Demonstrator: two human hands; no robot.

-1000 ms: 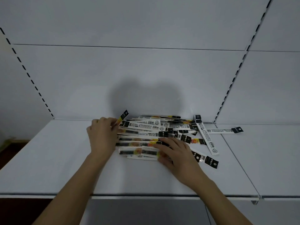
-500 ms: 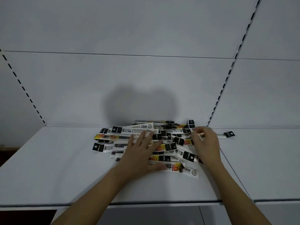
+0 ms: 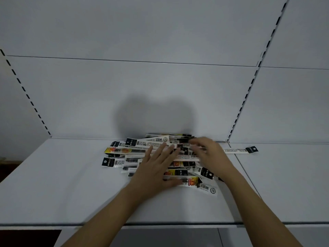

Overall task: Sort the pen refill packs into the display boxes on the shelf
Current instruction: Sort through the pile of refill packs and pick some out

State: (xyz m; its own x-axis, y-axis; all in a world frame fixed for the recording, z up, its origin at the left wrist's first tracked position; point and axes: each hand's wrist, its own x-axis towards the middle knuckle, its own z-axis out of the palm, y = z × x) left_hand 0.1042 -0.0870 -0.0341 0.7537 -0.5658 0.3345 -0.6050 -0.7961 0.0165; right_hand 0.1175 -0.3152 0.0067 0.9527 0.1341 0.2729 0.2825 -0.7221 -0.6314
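While our left hand [image 3: 156, 168] lies flat and spread on the refill packs [image 3: 135, 150] heaped mid-shelf [image 3: 53, 184], our right hand [image 3: 208, 152] blurs, grip unclear; they look light, slippery, bendy — pinch the header ends.

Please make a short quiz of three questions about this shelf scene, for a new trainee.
1. True or false: the left hand lies flat, fingers spread, on the pile of refill packs.
2. Which hand is blurred? A left, B right.
3. Fill in: one single pack lies apart, to the pile's ____.

Key: 1 true. 2 B, the right hand. 3 right. No display box shows on the shelf.
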